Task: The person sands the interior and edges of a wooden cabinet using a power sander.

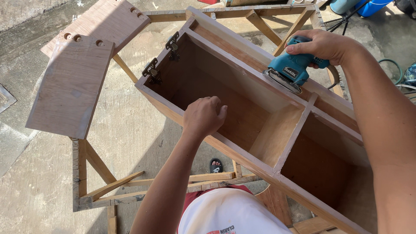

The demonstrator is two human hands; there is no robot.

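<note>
Gripping teal sander (291,69) on cabinet (242,149) edge — right hand (323,44)

An open-air carpentry workshop is shown. An unfinished wooden cabinet (260,130) is laid on a rough timber frame (112,186) over a concrete floor (34,186). Hinge-bored door panels (71,82) and a teal palm sander (289,69) are seen.

A teal palm sander (291,69) sits under the right fingers (303,47), its flat base tilted against the far top edge of an open wooden cabinet (277,130). The cabinet lies on its back, 2 compartments showing; its near rail passes under the left fingers (207,113).
</note>
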